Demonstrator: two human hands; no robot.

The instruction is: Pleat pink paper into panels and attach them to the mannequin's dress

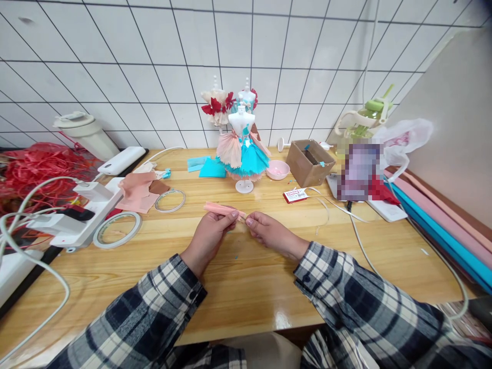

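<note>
A folded strip of pink crepe paper (215,207) is pinched between the thumb and fingers of my left hand (211,233), above the middle of the table. At the strip's right end, my right hand (271,233) is closed in a pinch. Between its fingertips there may be a thin small thing or the paper's tip; I cannot tell which. Just beyond both hands stands a small white dress form (241,123) on a round base, wearing a skirt of pink and turquoise crepe paper (246,156).
Behind stand more dressed forms (215,102). Turquoise paper pieces (212,168), a pink bowl (278,169) and a cardboard box (307,166) lie beyond my hands. At left are tape rolls (117,230), pink scraps (136,192) and a power strip (82,225); at right, cables and paper rolls (442,225).
</note>
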